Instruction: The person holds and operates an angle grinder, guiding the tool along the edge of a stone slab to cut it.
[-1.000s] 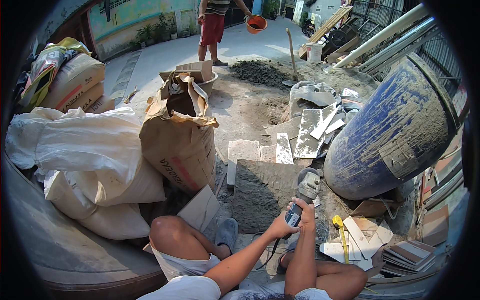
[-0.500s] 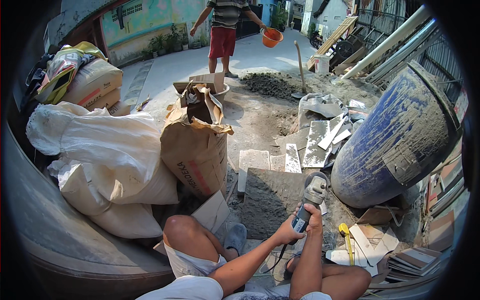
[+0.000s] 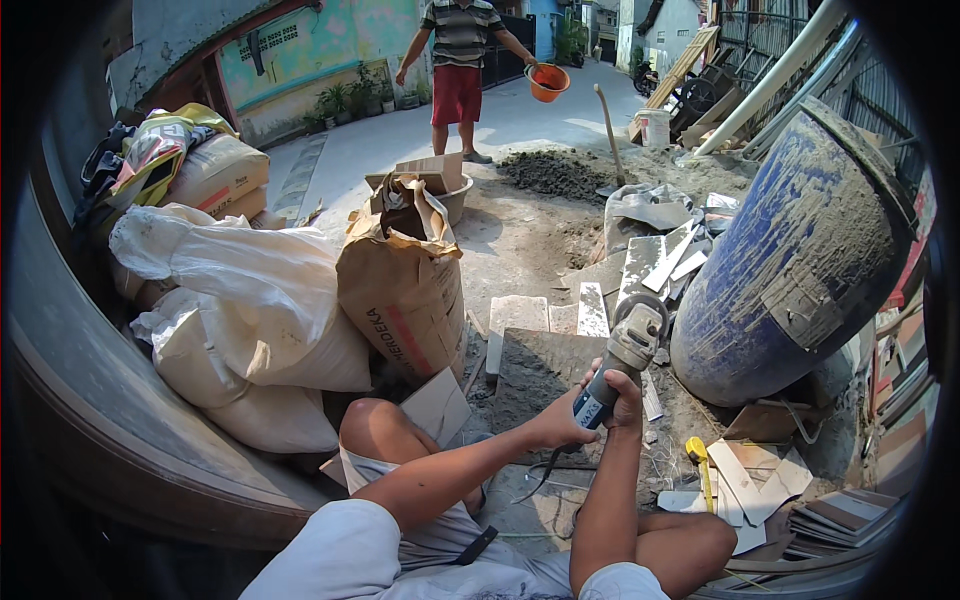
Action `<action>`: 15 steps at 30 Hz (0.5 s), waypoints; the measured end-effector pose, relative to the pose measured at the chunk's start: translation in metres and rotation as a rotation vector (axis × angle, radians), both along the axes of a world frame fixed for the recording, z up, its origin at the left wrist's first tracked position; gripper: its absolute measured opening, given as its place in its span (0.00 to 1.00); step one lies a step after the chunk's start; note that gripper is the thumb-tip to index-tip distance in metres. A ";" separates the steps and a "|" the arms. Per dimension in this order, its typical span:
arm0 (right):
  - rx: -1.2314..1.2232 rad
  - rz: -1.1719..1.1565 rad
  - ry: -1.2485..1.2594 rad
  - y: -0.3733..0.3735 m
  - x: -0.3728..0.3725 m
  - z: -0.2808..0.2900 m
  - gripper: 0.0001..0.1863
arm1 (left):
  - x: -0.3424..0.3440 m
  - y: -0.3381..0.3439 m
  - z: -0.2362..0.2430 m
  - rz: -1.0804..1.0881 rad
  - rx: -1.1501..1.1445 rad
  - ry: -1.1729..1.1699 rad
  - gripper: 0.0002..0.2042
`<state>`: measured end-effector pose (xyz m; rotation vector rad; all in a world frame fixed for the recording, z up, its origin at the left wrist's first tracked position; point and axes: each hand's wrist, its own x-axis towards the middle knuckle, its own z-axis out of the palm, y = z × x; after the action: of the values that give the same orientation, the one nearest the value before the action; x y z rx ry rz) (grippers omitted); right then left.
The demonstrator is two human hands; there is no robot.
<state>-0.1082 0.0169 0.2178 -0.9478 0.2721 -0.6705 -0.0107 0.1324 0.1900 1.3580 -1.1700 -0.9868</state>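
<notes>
I grip an angle grinder (image 3: 632, 339) with both hands, its disc end pointing away from me above a rough grey slab (image 3: 535, 355). My left hand (image 3: 560, 422) is closed on the lower body, where a black cable hangs down. My right hand (image 3: 620, 392) is wrapped round the handle a little higher. A yellow tape measure (image 3: 698, 450) lies on broken tile offcuts (image 3: 745, 485) to the right. A leaning tile piece (image 3: 435, 405) stands beside my left knee.
An open paper sack (image 3: 400, 300) and white sacks (image 3: 250, 290) crowd my left; a mud-smeared blue barrel (image 3: 775, 260) leans at right. Ahead are tile scraps (image 3: 645, 265), a mortar heap (image 3: 550, 170), an upright shovel (image 3: 612, 140) and a standing person (image 3: 455, 80) holding an orange bucket (image 3: 548, 88).
The grinder has risen and shifted slightly right, still in both hands. The person ahead has raised the free arm outward. The whole view has shifted a little.
</notes>
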 end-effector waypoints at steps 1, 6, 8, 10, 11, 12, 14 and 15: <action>0.036 -0.014 -0.030 0.002 0.002 0.000 0.22 | 0.003 0.002 0.010 -0.029 0.050 0.021 0.40; 0.043 -0.024 -0.090 0.009 0.022 0.023 0.18 | 0.025 0.011 0.048 -0.116 0.175 -0.030 0.33; 0.094 0.006 -0.086 0.005 0.023 0.020 0.18 | 0.024 0.009 0.053 -0.132 0.197 -0.033 0.33; 0.072 -0.075 -0.135 0.008 0.030 0.037 0.19 | 0.030 0.006 0.069 -0.168 0.195 -0.018 0.33; 0.071 -0.080 -0.121 -0.002 0.034 0.033 0.19 | 0.036 -0.004 0.064 -0.172 0.169 -0.023 0.33; 0.074 -0.077 -0.093 -0.006 0.032 0.031 0.18 | 0.034 -0.007 0.057 -0.174 0.154 -0.007 0.33; 0.078 -0.057 -0.026 -0.027 0.045 0.023 0.17 | 0.048 -0.022 0.048 -0.181 0.147 0.024 0.32; 0.045 -0.110 -0.011 -0.028 0.054 0.032 0.16 | 0.059 -0.030 0.045 -0.205 0.155 0.021 0.31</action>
<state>-0.0544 -0.0113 0.2494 -0.8908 0.3301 -0.7667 0.0485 0.1023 0.2355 1.3636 -1.2568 -1.2570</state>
